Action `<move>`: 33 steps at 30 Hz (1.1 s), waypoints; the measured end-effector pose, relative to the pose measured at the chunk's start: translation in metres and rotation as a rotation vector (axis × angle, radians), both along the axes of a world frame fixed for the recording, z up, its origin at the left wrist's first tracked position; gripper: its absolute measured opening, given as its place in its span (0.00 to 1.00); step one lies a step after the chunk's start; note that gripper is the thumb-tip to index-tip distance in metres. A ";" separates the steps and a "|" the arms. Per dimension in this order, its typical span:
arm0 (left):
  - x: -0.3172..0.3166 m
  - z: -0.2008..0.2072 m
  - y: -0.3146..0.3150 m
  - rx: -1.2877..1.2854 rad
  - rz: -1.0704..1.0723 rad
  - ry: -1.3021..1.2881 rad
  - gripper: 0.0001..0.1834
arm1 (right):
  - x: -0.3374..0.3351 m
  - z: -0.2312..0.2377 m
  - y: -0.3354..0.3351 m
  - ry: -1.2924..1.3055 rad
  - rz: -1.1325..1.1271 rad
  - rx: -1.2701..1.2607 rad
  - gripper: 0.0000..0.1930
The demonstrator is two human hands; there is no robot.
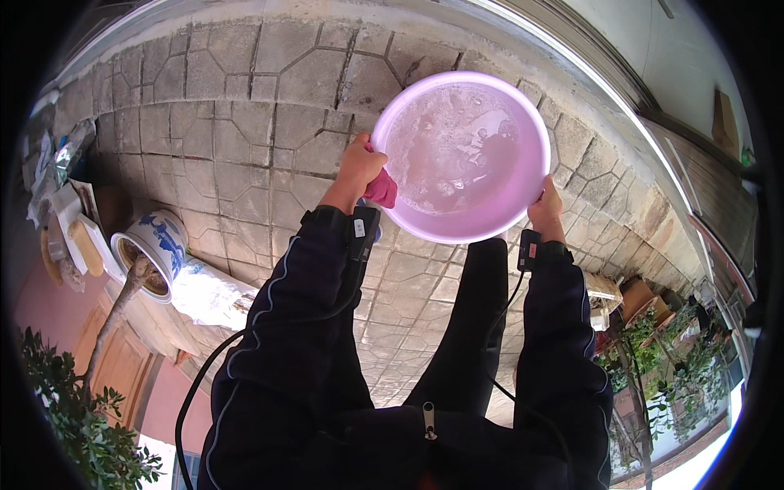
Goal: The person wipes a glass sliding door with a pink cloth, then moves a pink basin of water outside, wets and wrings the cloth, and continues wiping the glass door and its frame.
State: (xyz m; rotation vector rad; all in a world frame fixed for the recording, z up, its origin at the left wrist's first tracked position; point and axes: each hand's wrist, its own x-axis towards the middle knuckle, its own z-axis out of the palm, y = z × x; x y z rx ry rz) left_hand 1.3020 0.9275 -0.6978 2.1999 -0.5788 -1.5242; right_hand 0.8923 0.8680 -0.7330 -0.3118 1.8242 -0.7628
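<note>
A round pink-lilac plastic basin (536, 147) hangs between my two hands, with cloudy, sudsy water (457, 151) in it. My left hand (359, 170) grips the basin's left rim, fingers closed. Pressed in that same hand is a dark pink cloth (382, 189), which droops against the outside of the basin. On the lower right side of the rim, my right hand (546, 207) is closed, its thumb over the edge; the fingers beneath are hidden. The basin looks nearly level, its water inside the rim.
Patterned stone paving (220, 139) lies underfoot. To the left stands a blue-and-white ceramic pot (167, 245) with a small tree, beside a shiny white bag (208, 294) and assorted clutter. Several potted plants (653, 343) are at the lower right. A wall and ledge run along the right. Black cables trail from both wrists.
</note>
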 end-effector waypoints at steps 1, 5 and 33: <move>-0.003 0.004 0.009 -0.001 -0.029 0.021 0.21 | -0.002 0.005 0.021 -0.100 -0.274 0.069 0.18; -0.023 0.007 0.056 0.118 -0.198 -0.033 0.22 | -0.017 0.022 0.103 -0.046 -0.372 0.176 0.18; -0.193 -0.162 0.283 0.266 -0.284 -0.059 0.18 | -0.176 -0.185 0.378 -0.072 -0.477 0.153 0.21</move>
